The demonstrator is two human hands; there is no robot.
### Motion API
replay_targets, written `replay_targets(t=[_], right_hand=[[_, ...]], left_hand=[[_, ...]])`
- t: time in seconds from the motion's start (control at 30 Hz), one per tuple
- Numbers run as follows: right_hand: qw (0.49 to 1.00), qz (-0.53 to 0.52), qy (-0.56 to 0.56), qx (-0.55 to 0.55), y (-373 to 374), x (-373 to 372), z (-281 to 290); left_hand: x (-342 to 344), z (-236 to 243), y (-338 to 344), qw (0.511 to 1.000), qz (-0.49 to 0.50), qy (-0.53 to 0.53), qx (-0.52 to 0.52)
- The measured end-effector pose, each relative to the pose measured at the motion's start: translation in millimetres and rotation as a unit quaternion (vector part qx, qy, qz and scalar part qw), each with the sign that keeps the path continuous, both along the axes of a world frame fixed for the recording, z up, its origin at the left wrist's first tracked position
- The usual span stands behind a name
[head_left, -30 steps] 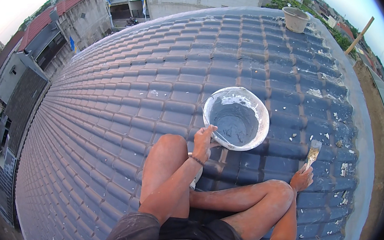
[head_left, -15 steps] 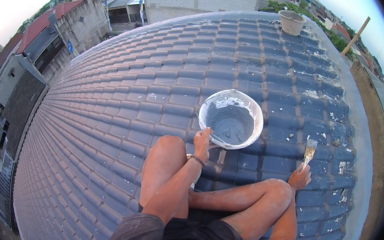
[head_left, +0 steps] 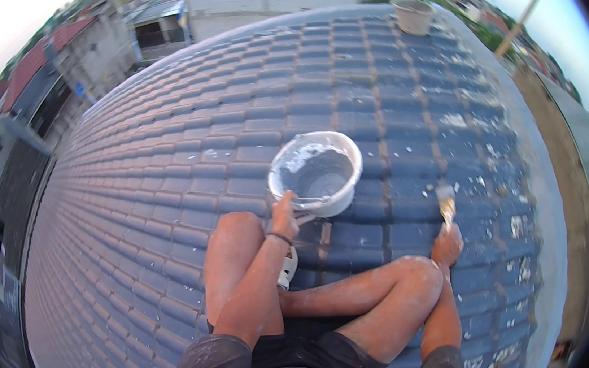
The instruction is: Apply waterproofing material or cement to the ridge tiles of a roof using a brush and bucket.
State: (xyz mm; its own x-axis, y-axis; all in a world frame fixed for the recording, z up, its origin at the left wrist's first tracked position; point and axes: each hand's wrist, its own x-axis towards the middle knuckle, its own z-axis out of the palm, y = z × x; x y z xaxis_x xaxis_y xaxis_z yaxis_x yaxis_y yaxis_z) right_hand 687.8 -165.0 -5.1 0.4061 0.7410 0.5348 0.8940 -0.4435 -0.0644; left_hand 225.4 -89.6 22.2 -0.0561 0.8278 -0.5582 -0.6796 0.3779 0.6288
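Observation:
My left hand [head_left: 284, 214] is closed on the rim or handle of a white bucket [head_left: 339, 195], which has grey paste in the bottom and whitish smears inside. The bucket is tilted a little, just beyond my bent left knee. On the right, my right hand [head_left: 447, 243] grips a paintbrush [head_left: 446, 204] by its handle, its grey, crusted end pointing up over the blue-grey roof tiles [head_left: 401, 164]. Pale flakes are scattered around the brush. A white slip-on shoe [head_left: 287, 266] shows between my legs.
A second, beige bucket [head_left: 415, 19] stands at the far right corner of the roof. A pale ridge strip [head_left: 537, 178] runs along the right edge, with a wooden post [head_left: 516, 28] beyond it. Neighbouring buildings [head_left: 91, 54] lie below past the roof edges.
The bucket has shifted left and tipped, with my left hand moving along with it. My right hand and the brush are slightly higher and further left. The whole view has shifted too.

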Motion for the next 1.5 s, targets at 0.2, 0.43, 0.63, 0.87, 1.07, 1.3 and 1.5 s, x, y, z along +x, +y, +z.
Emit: replay_targets(t=[0.2, 0.43, 0.63, 0.87, 1.07, 1.3, 1.5], right_hand=[[0.998, 0.007, 0.017, 0.056, 14.1, -19.0, -0.5], [0.999, -0.014, 0.02, 0.024, 8.5, -24.2, 7.8], [0.999, -0.026, 0.006, 0.023, 4.2, -17.2, 5.1], [0.999, -0.026, 0.017, 0.028, 3.1, -19.4, 4.7], [0.998, -0.037, 0.054, 0.021, 6.7, -30.0, 8.5], [0.997, 0.015, 0.052, 0.055, 14.8, -28.9, 7.9], [0.998, -0.001, 0.033, 0.048, 6.4, -20.1, 11.1]], left_hand=[[-17.4, -15.5, 18.8, 0.997, 0.056, -0.019, 0.046], [-23.2, 10.6, 56.4, 0.992, -0.009, 0.091, 0.084], [11.2, 91.3, 121.2, 0.979, -0.002, 0.075, 0.189], [130.2, 116.7, 243.8, 0.975, 0.012, -0.014, 0.22], [212.3, 86.4, 304.6, 0.983, 0.029, -0.022, 0.183], [242.5, 74.2, 347.3, 0.987, -0.034, -0.026, 0.152], [257.2, 74.6, 356.8, 0.985, -0.073, -0.025, 0.152]])
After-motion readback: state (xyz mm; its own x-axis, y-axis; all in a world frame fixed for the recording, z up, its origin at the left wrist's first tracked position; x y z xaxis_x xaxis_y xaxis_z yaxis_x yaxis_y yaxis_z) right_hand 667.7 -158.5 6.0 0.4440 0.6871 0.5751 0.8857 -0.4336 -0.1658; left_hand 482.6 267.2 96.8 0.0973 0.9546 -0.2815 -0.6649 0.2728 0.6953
